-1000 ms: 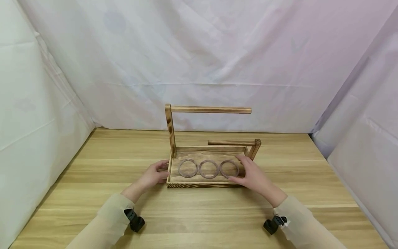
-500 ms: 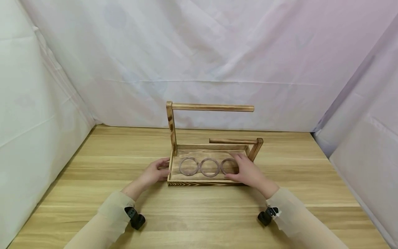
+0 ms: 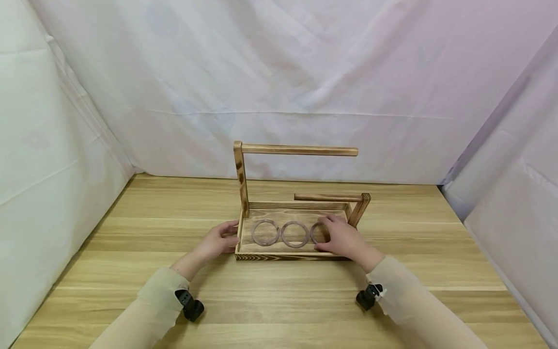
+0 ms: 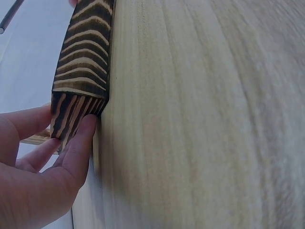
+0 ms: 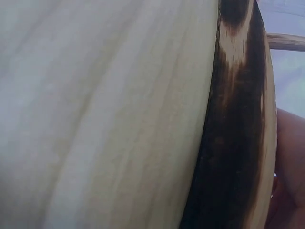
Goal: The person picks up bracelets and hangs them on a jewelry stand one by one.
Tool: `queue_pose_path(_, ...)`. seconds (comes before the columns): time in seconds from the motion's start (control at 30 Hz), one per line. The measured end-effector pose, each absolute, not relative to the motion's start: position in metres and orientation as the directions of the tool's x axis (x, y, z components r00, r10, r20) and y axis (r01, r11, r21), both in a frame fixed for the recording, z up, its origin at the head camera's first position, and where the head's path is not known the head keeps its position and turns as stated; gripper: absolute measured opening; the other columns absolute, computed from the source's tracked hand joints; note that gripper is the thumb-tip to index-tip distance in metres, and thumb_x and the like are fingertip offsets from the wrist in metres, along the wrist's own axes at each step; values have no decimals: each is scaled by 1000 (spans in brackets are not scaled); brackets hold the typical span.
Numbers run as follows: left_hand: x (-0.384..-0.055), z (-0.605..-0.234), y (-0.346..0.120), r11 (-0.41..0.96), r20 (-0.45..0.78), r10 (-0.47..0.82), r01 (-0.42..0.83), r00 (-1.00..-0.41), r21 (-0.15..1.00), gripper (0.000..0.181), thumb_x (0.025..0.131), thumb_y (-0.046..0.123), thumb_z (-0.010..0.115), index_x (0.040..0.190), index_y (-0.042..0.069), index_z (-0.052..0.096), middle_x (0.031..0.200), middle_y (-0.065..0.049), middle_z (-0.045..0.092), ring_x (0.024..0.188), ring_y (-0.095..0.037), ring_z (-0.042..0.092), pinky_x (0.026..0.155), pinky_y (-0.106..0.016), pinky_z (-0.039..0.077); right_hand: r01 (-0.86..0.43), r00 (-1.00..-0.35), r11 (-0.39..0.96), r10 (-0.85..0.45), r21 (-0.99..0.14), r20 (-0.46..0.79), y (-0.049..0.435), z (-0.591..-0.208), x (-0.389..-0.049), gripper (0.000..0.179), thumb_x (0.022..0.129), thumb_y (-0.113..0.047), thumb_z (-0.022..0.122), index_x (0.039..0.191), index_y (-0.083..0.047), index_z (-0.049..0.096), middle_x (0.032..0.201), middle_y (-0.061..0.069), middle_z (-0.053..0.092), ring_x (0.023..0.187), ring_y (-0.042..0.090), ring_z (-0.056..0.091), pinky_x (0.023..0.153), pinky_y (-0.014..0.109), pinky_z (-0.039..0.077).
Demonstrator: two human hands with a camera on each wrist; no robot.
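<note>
Three mauve bangles, the left one (image 3: 254, 236), the middle one (image 3: 283, 237) and the right one (image 3: 312, 236), lie flat in a row in a shallow wooden tray (image 3: 279, 257). My left hand (image 3: 214, 242) rests against the tray's left end; in the left wrist view its fingers (image 4: 78, 148) touch the dark-grained corner. Over the right bangle, my right hand (image 3: 344, 237) has thumb and fingers curled round its near and far edges, hiding its right part. In the right wrist view the tray wall (image 5: 233, 129) covers most of that hand.
A tall wooden post with a long bar (image 3: 301, 150) rises at the tray's left end. A lower bar (image 3: 329, 198) reaches left from a short post at the right, close behind my right hand. White cloth (image 3: 279, 72) hangs behind the wooden table (image 3: 270, 300).
My right hand has moved left over the right bangle, and its thumb and fingers have drawn closer together. The left hand stays at the tray's end. The view has shifted slightly.
</note>
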State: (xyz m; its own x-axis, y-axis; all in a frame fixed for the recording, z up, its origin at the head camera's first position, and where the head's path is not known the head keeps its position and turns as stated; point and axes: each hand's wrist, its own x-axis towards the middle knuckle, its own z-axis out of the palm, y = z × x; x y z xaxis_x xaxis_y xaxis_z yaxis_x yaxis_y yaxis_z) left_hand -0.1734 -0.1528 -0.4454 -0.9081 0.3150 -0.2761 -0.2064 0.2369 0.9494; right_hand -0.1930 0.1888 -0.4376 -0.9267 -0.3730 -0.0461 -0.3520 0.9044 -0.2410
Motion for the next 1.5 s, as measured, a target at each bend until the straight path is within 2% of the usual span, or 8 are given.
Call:
queue_pose_path(0.43,-173,-445,-152,245,-275,304,-204,-912,948,56,94,1,49,144,-7,25,139,-33,36,123,-44,47,93,-44,53,-384,-907,900,-409,-205,-98,184,-429,-196,65,75,-42,75,128,-10,55,123,17,56,109,34,54,82,46,53)
queue_pose_path(0.83,-172,-444,-151,248,-284,294,-214,-912,945,56,93,0,49,144,-7,25,139,-32,36,122,-43,47,93,-44,53,-379,-910,894,-407,-239,-81,186,-431,-196,63,76,-39,74,127,-6,55,121,19,56,109,35,53,84,47,53)
queue_pose_path(1.13,-173,-444,-152,243,-286,294,-218,-912,945,56,93,0,50,144,-7,26,139,-33,37,121,-43,49,91,-43,54,-362,-916,887,-396,-286,-69,191,-432,-194,67,76,-35,74,130,-3,52,132,28,48,121,45,46,93,53,49)
queue_pose_path(1.5,-174,-445,-152,230,-284,290,-221,-914,948,57,92,-2,50,143,-8,26,138,-34,37,116,-42,53,91,-43,54,-380,-914,861,-405,-338,-4,194,-429,-189,65,75,-35,75,128,-4,53,129,26,51,119,43,48,94,54,47)
